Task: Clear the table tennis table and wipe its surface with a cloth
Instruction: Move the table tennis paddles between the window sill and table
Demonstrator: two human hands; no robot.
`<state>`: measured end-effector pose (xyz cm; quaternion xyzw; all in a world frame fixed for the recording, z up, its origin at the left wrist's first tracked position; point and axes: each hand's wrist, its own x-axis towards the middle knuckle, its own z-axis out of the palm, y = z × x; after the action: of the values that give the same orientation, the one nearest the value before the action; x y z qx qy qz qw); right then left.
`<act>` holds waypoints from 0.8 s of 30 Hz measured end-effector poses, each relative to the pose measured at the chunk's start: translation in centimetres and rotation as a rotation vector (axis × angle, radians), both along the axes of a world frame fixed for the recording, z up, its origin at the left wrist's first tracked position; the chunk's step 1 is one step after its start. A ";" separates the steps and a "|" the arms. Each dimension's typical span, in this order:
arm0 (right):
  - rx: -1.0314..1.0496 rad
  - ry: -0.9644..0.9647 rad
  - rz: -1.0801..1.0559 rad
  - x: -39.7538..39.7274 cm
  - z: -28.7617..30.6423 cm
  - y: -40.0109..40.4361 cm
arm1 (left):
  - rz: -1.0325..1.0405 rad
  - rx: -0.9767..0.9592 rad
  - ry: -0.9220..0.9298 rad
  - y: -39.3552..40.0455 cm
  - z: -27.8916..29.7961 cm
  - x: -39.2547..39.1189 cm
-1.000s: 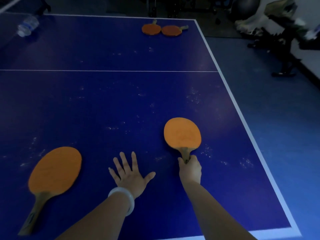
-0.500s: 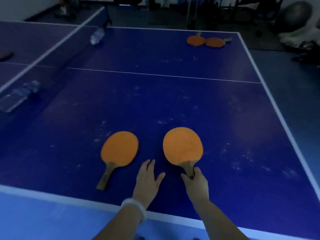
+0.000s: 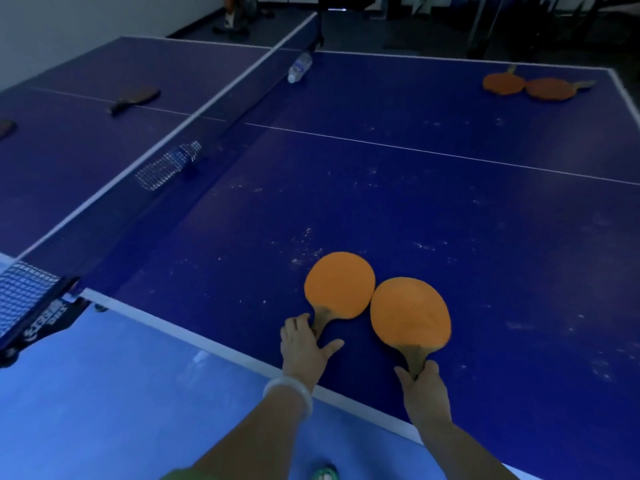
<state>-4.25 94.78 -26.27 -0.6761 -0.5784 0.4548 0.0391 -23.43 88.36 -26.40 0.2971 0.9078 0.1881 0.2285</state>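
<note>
Orange paddles lie touching on the blue bench (image 3: 450,216) near its edge: the right hand (image 3: 427,389) grip curls round one paddle (image 3: 410,311) handle, the left hand (image 3: 304,344) grip holds the other paddle (image 3: 339,285) handle; beyond, two water bottles (image 3: 168,164) by the net (image 3: 194,119), two more paddles (image 3: 530,86) far right

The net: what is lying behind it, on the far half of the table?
Behind the net lie a dark paddle and another dark shape cut off at the picture's edge. A bottle shows through the mesh; which side it lies on is unclear.
</note>
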 end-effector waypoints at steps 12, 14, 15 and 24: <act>0.000 0.096 -0.051 0.0 0.3 -0.6 | -0.177 -0.116 -0.153 1.1 0.4 -3.2; 0.001 0.124 -0.064 0.0 0.7 -0.8 | -0.154 -0.162 -0.240 1.3 0.9 -3.2; 0.002 0.138 -0.071 0.1 0.8 -0.8 | -0.127 -0.143 -0.283 1.3 0.8 -3.2; 0.121 0.208 0.060 2.0 2.9 -0.2 | 0.193 0.222 -0.322 -2.2 1.8 0.1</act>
<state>-2.21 94.55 -23.41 -0.6042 -0.6175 0.4875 0.1261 -23.36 86.14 -24.65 0.1985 0.8575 0.3530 0.3174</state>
